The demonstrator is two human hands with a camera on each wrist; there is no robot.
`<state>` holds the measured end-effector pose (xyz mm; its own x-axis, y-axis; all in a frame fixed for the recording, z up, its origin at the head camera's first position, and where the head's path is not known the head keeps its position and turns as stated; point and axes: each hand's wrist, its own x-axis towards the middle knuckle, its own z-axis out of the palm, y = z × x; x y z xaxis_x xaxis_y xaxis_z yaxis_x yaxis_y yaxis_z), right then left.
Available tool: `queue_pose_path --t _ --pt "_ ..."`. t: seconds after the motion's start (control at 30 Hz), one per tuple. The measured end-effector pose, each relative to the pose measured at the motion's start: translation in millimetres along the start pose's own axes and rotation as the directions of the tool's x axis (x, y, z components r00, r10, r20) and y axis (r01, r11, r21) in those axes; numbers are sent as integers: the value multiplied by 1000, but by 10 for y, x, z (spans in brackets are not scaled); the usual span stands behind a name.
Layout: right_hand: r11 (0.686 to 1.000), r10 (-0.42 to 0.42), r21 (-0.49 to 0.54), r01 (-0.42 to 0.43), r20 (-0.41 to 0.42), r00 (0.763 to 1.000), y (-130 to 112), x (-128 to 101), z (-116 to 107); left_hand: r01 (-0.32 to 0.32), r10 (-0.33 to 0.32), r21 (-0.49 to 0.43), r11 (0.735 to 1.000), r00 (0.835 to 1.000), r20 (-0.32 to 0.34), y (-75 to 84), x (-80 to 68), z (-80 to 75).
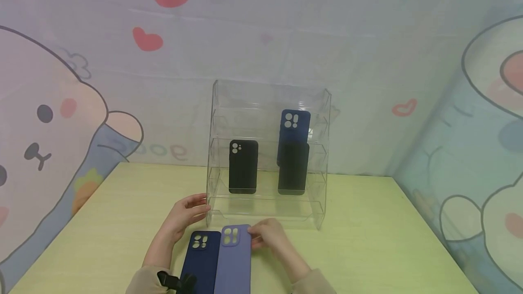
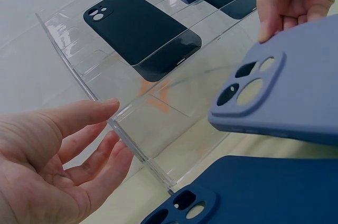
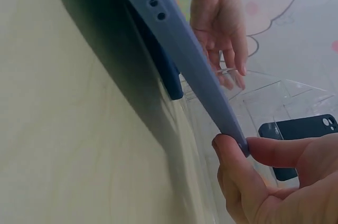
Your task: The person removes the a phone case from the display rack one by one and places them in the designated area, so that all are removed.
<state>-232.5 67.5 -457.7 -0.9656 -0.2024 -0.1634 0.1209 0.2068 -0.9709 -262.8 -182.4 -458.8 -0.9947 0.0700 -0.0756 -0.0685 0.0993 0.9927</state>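
In front of the clear acrylic tiered rack (image 1: 267, 158), the matte lavender silicone phone case (image 1: 234, 257) is pinched at its top corner by the right hand (image 1: 271, 237), raised off the bench (image 1: 102, 221). The left hand (image 1: 184, 214), fingers relaxed, touches the rack's edge. Only the right wrist view shows the case's side holes.

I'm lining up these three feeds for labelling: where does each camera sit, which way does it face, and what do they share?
Head: worn high, faces forward and down at the clear rack; both hands and sleeves show.
Left wrist: low by the left hand, faces the rack's front edge; the right hand's fingertips show too.
Right wrist: near the table, looks up along the lavender case pinched by the right hand.
Shared: all three show the lavender case and rack.
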Motion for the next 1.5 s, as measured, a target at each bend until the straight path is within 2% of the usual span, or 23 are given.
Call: queue_pose_path --t 0.33,0.6,0.73,1.0,1.17,1.27,1.43,1.5 --pt "994 10 -109 -13 -28 1000 51 -5 46 2 -2 5 1000 1000 2 6 5 2" --pt "970 -17 -242 5 -47 999 85 4 71 3 -3 7 1000 1000 0 7 2 2" --pt "957 -20 -290 8 -41 999 89 6 67 2 -2 5 1000 1000 3 2 5 -1" --pt "946 -37 -321 33 -4 999 91 16 24 -1 1 0 1000 1000 5 -15 21 -6" --pt "921 -63 -386 59 3 998 58 41 -36 0 0 -3 1000 1000 8 -18 21 -6" --pt "919 -60 -390 59 9 998 -21 67 -89 1 -1 -4 1000 1000 8 -23 19 -6" --pt "946 -43 -319 53 38 998 -229 156 -223 1 -1 -5 1000 1000 8 -23 16 -3" --pt "955 -60 -288 68 38 997 -326 212 -290 3 -3 -3 1000 1000 7 -19 11 0"
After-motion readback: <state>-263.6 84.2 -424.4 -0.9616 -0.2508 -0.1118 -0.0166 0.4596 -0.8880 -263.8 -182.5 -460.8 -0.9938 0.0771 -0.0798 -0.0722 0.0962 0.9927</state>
